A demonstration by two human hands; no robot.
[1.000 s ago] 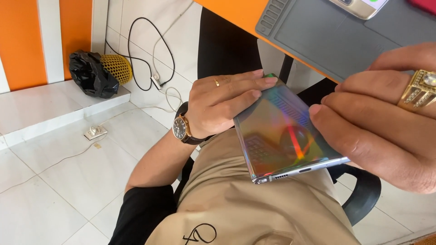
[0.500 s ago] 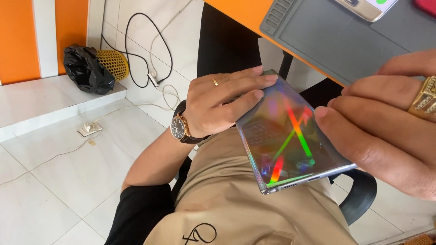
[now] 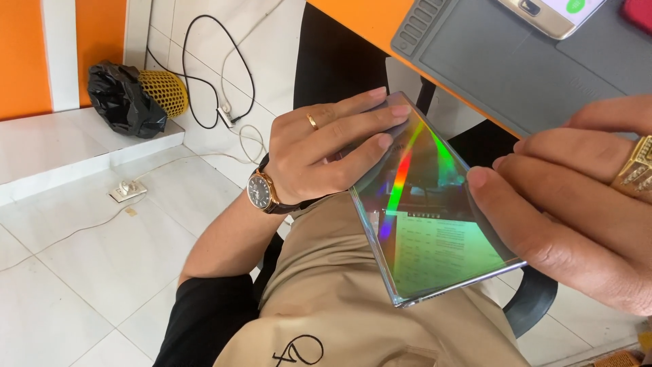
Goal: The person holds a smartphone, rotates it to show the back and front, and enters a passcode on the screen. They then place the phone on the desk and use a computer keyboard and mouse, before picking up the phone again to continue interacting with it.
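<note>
Between both hands' grip, iridescent phone (image 3: 435,217)

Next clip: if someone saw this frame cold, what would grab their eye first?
Most likely the phone at centre, its glossy back throwing a rainbow streak, held over the lap between the left hand at its top end and the right hand along its right edge. Next, the orange table at top right bearing a grey mat, and the black bag by the wall on the white tiled floor at upper left.
</note>
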